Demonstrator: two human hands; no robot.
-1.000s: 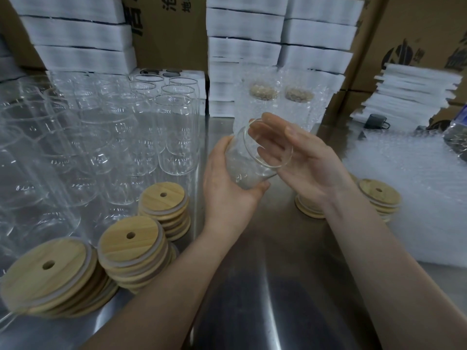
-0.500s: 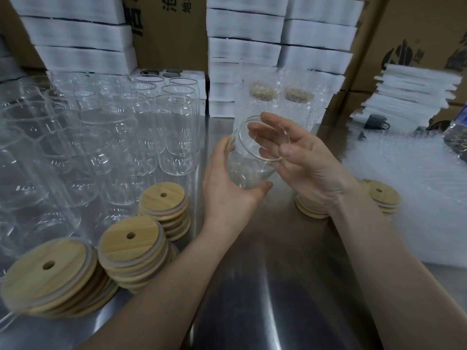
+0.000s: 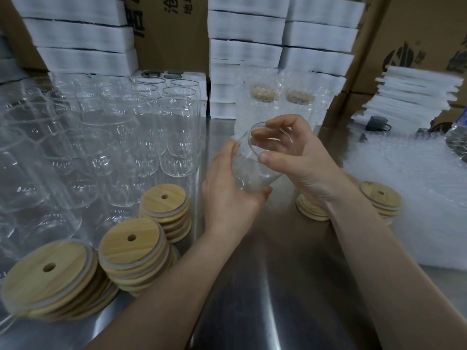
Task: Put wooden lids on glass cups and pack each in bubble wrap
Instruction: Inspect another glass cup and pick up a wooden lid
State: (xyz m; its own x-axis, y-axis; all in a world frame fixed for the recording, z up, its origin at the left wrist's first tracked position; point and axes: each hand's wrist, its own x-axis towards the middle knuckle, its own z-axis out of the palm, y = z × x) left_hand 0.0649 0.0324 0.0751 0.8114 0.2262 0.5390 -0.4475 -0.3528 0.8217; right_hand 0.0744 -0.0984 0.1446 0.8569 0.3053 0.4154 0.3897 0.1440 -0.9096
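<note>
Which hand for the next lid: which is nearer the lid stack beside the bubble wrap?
Right. Right hand sits just left of the lid stack; left hand farther left.

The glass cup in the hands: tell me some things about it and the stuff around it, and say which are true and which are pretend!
1. The left hand holds the glass cup by its lower part. True.
2. The glass cup has a wooden lid on it. False: its mouth is uncovered, and the right hand holds its rim.
3. Stacks of wooden lids lie on the table left of the hands. True.
4. The bubble wrap lies on the left side. False: the bubble wrap lies on the right.
5. Two wrapped cups stand behind the hands. True.
</note>
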